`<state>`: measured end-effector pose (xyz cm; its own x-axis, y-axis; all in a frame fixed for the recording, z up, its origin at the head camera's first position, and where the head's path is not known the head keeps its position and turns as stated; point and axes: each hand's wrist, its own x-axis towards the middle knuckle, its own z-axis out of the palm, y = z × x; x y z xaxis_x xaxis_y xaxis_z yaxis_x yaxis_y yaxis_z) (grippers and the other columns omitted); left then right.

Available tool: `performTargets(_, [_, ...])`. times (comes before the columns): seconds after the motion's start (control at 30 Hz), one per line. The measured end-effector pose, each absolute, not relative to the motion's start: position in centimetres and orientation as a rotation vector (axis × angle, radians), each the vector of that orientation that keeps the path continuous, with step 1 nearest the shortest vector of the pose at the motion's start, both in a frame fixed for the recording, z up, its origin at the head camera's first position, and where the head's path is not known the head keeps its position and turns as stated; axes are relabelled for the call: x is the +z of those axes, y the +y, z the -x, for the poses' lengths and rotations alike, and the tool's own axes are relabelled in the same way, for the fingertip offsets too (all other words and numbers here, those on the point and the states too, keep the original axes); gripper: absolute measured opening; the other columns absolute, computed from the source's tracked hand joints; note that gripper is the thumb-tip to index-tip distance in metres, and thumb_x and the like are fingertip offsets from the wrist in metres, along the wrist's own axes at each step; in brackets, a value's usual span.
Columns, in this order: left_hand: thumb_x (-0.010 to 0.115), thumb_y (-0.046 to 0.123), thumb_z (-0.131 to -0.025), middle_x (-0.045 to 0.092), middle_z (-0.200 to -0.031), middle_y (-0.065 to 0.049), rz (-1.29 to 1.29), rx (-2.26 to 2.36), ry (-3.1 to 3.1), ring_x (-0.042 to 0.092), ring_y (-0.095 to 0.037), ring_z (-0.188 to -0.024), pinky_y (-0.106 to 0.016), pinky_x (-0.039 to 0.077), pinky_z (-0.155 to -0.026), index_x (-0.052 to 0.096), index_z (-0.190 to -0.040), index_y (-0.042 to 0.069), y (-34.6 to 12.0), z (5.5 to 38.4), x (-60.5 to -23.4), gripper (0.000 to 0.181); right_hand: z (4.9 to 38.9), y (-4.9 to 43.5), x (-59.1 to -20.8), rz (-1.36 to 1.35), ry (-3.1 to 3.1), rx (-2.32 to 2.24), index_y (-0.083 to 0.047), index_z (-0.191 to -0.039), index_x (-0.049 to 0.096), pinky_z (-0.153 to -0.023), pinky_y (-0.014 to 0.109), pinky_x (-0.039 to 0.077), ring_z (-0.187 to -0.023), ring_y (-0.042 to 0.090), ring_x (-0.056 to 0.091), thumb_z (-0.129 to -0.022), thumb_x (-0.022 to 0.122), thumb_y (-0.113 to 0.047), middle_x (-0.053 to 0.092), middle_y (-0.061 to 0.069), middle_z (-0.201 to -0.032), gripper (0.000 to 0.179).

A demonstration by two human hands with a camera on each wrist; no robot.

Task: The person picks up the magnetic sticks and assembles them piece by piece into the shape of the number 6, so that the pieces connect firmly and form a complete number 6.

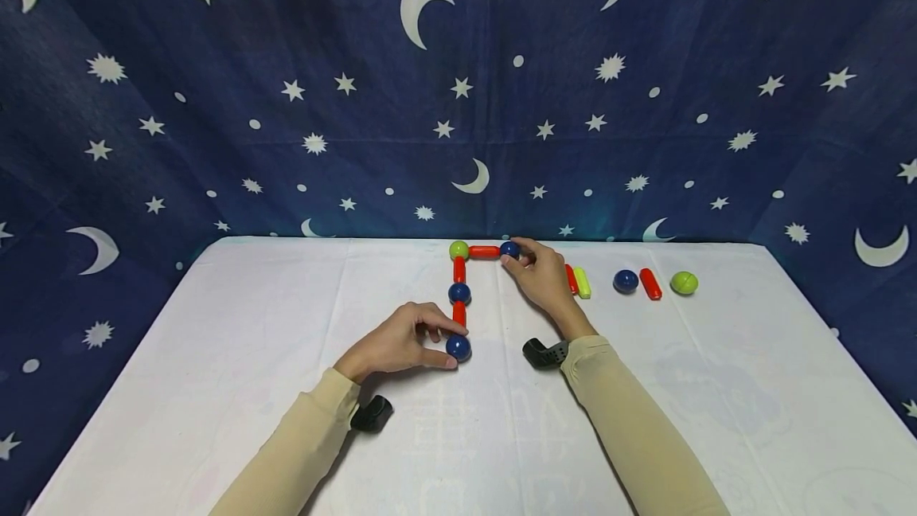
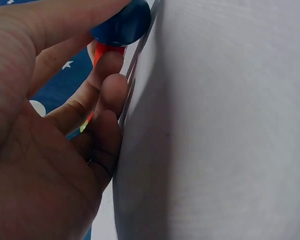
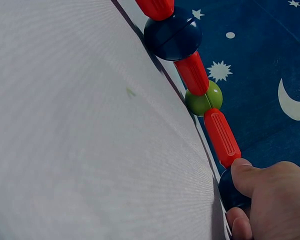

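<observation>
Red rods and balls form an L on the white table. At its near end, my left hand (image 1: 401, 338) holds a blue ball (image 1: 458, 347) between thumb and fingers. From there a red rod (image 1: 459, 313), a middle blue ball (image 1: 459, 293) and another red rod (image 1: 459, 270) run back to a green ball (image 1: 458, 250) at the corner. A third red rod (image 1: 484, 252) extends right to a blue ball (image 1: 509, 250), which my right hand (image 1: 540, 277) pinches. In the right wrist view, the thumb lies over that blue ball (image 3: 232, 192), close to the rod's end.
Right of my right hand lie a red rod (image 1: 571, 279) and a yellow-green rod (image 1: 583, 283) side by side. Farther right are a loose blue ball (image 1: 626, 282), a red rod (image 1: 650, 283) and a green ball (image 1: 684, 283). A dark blue star-patterned cloth (image 1: 372, 173) hangs behind the table.
</observation>
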<state>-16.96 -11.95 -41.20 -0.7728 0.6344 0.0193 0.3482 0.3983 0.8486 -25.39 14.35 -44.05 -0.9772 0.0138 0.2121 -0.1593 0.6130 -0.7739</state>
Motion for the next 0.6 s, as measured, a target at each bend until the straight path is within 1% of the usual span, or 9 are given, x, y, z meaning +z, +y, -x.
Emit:
performTargets(0.23, [0.09, 0.014, -0.077, 0.068, -0.094, 0.005, -0.861, 1.328, 2.343, 0.058, -0.021, -0.088, -0.031, 0.047, -0.075, 0.078, -0.115, 0.013, -12.08, 17.04, -41.27, 0.04, 25.35, 14.31, -44.03, -0.104, -2.651, 1.292, -0.007, -0.137, 0.063, -0.077, 0.035, 0.041, -0.088, 0.025, 0.054, -0.096, 0.072, -0.026, 0.067, 0.013, -0.103, 0.045])
performTargets(0.33, [0.088, 0.015, -0.08, 0.069, -0.094, 0.001, -0.849, 1.385, 2.318, 0.059, -0.022, -0.085, -0.029, 0.048, -0.073, 0.077, -0.117, 0.01, -12.35, 17.26, -41.3, 0.039, 25.39, 14.31, -44.09, -0.104, -2.651, 1.287, -0.007, -0.136, 0.064, -0.077, 0.035, 0.041, -0.088, 0.026, 0.055, -0.096, 0.072, -0.026, 0.067, 0.013, -0.103, 0.045])
performTargets(0.43, [0.083, 0.013, -0.086, 0.069, -0.093, -0.003, -0.8, 1.459, 2.333, 0.059, -0.022, -0.082, -0.027, 0.048, -0.069, 0.075, -0.119, 0.007, -12.66, 17.49, -41.3, 0.035, 25.44, 14.28, -44.15, -0.1, -2.655, 1.285, -0.008, -0.137, 0.064, -0.078, 0.035, 0.04, -0.089, 0.026, 0.054, -0.096, 0.072, -0.027, 0.067, 0.013, -0.103, 0.045])
performTargets(0.6, [0.078, 0.01, -0.09, 0.068, -0.092, -0.006, -0.659, 1.566, 2.45, 0.057, -0.022, -0.08, -0.026, 0.046, -0.069, 0.074, -0.12, 0.004, -12.67, 17.78, -41.48, 0.031, 25.42, 14.24, -44.13, -0.091, -2.655, 1.285, -0.008, -0.136, 0.064, -0.078, 0.036, 0.039, -0.088, 0.026, 0.053, -0.096, 0.072, -0.027, 0.065, 0.012, -0.101, 0.045])
